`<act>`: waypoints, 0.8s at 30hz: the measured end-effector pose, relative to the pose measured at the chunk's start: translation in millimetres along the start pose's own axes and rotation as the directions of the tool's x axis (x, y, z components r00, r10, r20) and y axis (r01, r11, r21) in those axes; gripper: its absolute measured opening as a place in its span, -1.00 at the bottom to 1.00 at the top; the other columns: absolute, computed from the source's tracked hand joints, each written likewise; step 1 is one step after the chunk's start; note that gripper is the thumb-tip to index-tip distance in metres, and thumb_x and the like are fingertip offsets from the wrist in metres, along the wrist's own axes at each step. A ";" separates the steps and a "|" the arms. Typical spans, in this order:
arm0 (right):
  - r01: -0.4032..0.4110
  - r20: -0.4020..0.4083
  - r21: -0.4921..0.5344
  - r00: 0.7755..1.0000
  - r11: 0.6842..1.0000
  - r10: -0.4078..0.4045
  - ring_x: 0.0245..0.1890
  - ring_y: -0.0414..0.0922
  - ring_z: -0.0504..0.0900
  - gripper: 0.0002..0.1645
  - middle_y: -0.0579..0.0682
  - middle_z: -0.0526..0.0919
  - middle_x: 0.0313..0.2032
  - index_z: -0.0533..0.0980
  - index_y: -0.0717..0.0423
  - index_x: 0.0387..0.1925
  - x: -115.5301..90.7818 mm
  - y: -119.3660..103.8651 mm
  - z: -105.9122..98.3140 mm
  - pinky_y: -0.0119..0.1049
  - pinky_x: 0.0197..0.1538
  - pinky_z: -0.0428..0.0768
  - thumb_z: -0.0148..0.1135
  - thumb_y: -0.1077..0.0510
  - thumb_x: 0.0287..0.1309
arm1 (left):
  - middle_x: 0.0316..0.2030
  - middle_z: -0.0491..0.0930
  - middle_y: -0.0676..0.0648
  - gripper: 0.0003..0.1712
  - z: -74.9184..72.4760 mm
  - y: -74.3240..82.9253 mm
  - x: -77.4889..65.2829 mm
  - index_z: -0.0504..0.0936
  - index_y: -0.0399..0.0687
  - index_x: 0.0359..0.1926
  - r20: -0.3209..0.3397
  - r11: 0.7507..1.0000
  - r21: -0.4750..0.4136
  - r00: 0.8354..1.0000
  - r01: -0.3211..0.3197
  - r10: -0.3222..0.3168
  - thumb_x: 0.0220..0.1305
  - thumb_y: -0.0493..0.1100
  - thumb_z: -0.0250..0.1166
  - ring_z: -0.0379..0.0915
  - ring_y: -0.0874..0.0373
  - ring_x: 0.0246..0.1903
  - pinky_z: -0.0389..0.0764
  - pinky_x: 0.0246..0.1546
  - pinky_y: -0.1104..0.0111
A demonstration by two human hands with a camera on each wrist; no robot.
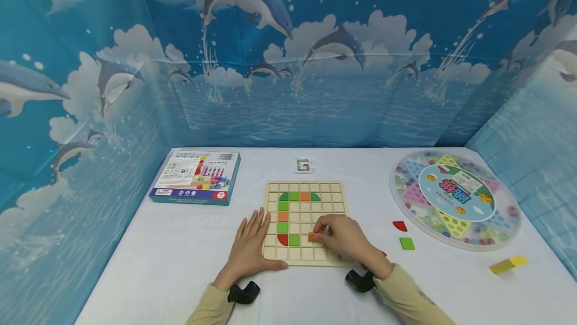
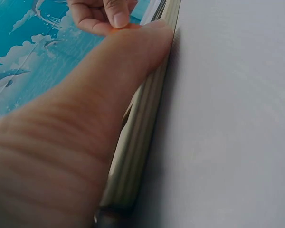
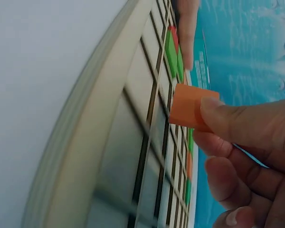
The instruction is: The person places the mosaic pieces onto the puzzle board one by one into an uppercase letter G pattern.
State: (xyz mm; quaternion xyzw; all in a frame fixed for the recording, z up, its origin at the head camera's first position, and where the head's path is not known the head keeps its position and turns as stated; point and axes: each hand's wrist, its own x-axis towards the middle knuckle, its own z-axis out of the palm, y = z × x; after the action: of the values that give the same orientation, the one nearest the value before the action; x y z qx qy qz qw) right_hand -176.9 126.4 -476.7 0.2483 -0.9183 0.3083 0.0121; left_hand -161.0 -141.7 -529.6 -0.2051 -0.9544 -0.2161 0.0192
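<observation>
My right hand (image 1: 341,236) pinches an orange square tile (image 3: 187,107) between thumb and index finger. It holds the tile close over the wooden grid board (image 1: 299,218), just right of a green square tile (image 1: 294,240) in the lower row. Other tiles form an open curve on the board: green and orange squares, green quarter-rounds at the top corners, and a red quarter-round (image 1: 282,239) at lower left. My left hand (image 1: 249,247) lies spread with straight fingers at the board's left side, its thumb (image 2: 149,42) along the front edge.
A small pattern card (image 1: 304,165) lies behind the board. A boxed set (image 1: 196,177) is at the back left. To the right are a red quarter-round (image 1: 399,226), a green square (image 1: 406,243), a round clear case (image 1: 455,200) and a yellow block (image 1: 508,264). Red pieces show partly behind my right wrist.
</observation>
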 end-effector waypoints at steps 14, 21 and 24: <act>0.023 0.050 0.009 0.998 1.000 -0.023 -0.66 -0.37 0.37 -0.89 -0.33 0.53 -0.55 0.64 -0.09 -0.46 15.9 -9.1 10.0 -0.39 -0.53 0.38 0.38 0.21 0.06 | 0.46 -0.14 -0.18 0.45 -0.4 0.5 -0.6 -0.01 -0.20 0.47 -0.002 1.000 0.000 1.000 -0.002 0.002 -0.28 0.57 0.31 -0.34 -0.05 0.43 -0.27 0.35 0.02; 0.025 0.097 0.011 0.995 1.000 -0.026 -0.61 -0.35 0.38 -0.89 -0.32 0.50 -0.55 0.62 -0.08 -0.48 15.7 -5.1 10.8 -0.38 -0.51 0.38 0.39 0.21 0.05 | 0.46 -0.15 -0.17 0.46 0.2 -0.2 -0.1 -0.02 -0.20 0.47 -0.009 1.000 0.003 1.000 -0.005 0.005 -0.28 0.57 0.31 -0.34 -0.04 0.43 -0.26 0.35 0.03; 0.025 0.087 0.006 0.996 1.000 -0.025 -0.57 -0.31 0.37 -0.87 -0.30 0.50 -0.51 0.62 -0.09 -0.51 15.5 -4.6 10.5 -0.37 -0.51 0.37 0.41 0.21 0.03 | 0.46 -0.15 -0.17 0.46 0.1 0.2 -0.3 -0.02 -0.20 0.47 -0.006 1.000 -0.001 1.000 -0.001 0.001 -0.29 0.57 0.32 -0.34 -0.04 0.43 -0.26 0.35 0.03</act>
State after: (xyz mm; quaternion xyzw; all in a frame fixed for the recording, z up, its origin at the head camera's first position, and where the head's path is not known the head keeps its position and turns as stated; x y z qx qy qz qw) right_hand -187.0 110.3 -479.9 0.2728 -0.9141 0.2991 -0.0247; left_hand -160.6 -141.6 -529.6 -0.2051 -0.9540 -0.2174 0.0221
